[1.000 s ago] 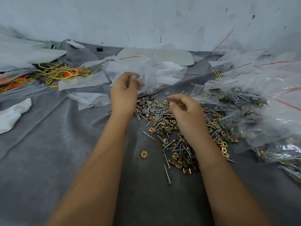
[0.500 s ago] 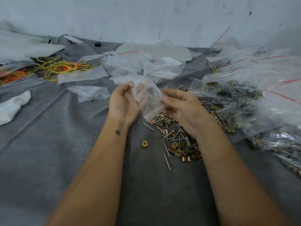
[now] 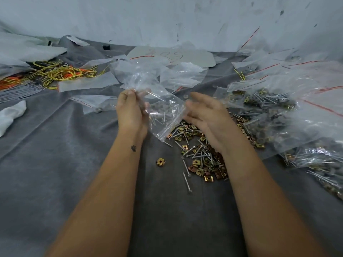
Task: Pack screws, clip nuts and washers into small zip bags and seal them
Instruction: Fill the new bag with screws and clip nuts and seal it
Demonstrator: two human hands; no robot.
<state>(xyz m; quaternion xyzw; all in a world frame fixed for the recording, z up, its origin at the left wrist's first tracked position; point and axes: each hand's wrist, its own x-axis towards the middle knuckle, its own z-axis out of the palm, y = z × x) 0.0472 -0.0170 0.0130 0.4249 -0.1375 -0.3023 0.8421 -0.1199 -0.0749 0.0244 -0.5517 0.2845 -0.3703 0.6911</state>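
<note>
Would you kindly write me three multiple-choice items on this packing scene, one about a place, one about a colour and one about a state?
1. Where does the lone clip nut lie?
A. left of the loose pile
B. inside the held bag
C. on the white card

2. What colour is the cloth under the parts?
A. red
B. grey
C. green

3. How is the left hand?
A. flat on the cloth
B. pinching the clear zip bag
C. holding a screwdriver

Key: 1 A, it sits alone on the cloth beside the pile; 2 B, grey fabric shows throughout; 3 B, its fingers grip the bag's top.
</note>
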